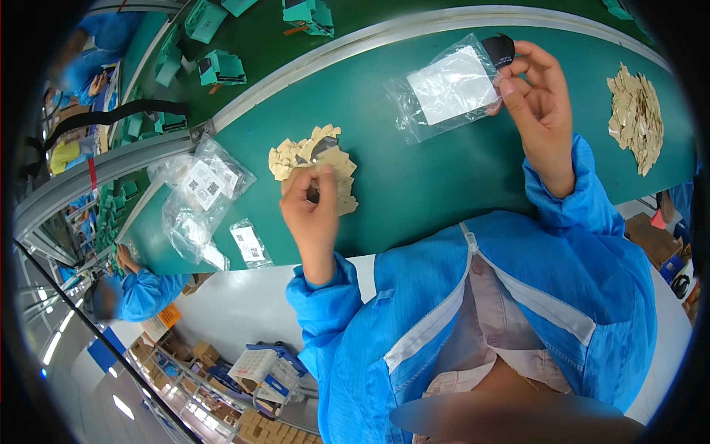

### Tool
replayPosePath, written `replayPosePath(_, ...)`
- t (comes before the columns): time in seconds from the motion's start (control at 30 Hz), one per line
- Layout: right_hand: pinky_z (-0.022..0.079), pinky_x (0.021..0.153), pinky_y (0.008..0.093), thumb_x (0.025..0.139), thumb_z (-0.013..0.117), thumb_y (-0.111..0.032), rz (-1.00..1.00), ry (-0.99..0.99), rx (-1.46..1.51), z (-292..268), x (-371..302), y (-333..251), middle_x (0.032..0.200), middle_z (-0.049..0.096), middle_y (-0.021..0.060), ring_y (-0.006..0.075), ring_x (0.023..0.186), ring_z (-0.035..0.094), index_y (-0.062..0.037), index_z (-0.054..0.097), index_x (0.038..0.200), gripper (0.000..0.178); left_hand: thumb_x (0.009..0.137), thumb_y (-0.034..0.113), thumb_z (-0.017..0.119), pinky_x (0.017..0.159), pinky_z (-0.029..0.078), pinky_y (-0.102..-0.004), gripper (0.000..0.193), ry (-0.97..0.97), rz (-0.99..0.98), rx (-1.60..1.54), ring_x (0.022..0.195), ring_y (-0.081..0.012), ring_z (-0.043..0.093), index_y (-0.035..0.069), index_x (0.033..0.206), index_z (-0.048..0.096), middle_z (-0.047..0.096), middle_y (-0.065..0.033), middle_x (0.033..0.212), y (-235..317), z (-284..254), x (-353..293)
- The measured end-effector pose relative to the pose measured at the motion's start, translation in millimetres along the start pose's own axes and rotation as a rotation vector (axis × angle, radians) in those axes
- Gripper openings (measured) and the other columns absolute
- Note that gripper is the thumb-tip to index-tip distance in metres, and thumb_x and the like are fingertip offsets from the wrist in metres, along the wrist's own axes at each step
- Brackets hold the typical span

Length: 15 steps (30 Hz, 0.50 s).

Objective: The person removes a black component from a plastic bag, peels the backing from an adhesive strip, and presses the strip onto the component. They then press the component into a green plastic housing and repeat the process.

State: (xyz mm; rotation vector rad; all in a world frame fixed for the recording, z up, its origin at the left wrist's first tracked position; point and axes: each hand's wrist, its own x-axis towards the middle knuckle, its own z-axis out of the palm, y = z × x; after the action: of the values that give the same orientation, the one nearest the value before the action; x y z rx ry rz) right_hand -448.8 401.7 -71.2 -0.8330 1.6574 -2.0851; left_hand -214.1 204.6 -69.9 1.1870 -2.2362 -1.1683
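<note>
Blue jacket [621,318] fills lower right. Right hand [543,107], upper right, fingertips pinching black piece [498,49] at clear bag's [452,85] edge. Left hand [310,203], centre-left, curled over beige pile [343,169]; hold unclear.

Fisheye view from the head
It looks down from near on the left hand [310,211], right hand [543,111] and green table [421,196].

I can see the person's left hand [309,209] curled, thumb and forefinger close together, while the right hand [546,103] (the one farther from the chest) has its fingers bent toward the thumb, palm partly showing.
</note>
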Motion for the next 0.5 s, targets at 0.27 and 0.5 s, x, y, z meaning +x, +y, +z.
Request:
replayPosePath(0.27,0.055,0.073,0.0262,0.095,0.051,0.005,0.012,-0.004,0.019,3,0,-5,0.104,0.054,0.0095,0.0117,0.086,0.06,0.0002,0.038,0.136,0.044,0.077,0.024,0.074,0.08,0.033,-0.0427,0.019,0.202,0.488,0.89,0.087,-0.0264,0.049,0.007,0.08,0.066,0.056,-0.0053,0.088,12,19,1)
replayPosePath(0.5,0.054,0.072,0.0267,0.094,0.052,0.006,0.072,-0.038,0.075,6,-2,-9,0.103,0.054,0.0104,0.0136,0.085,0.06,0.0003,0.037,0.137,0.046,0.081,0.03,0.073,0.082,0.036,-0.0423,0.031,0.354,0.45,1.1,0.091,-0.0272,0.05,0.006,0.099,0.066,0.055,-0.0066,0.098,22,11,-4)
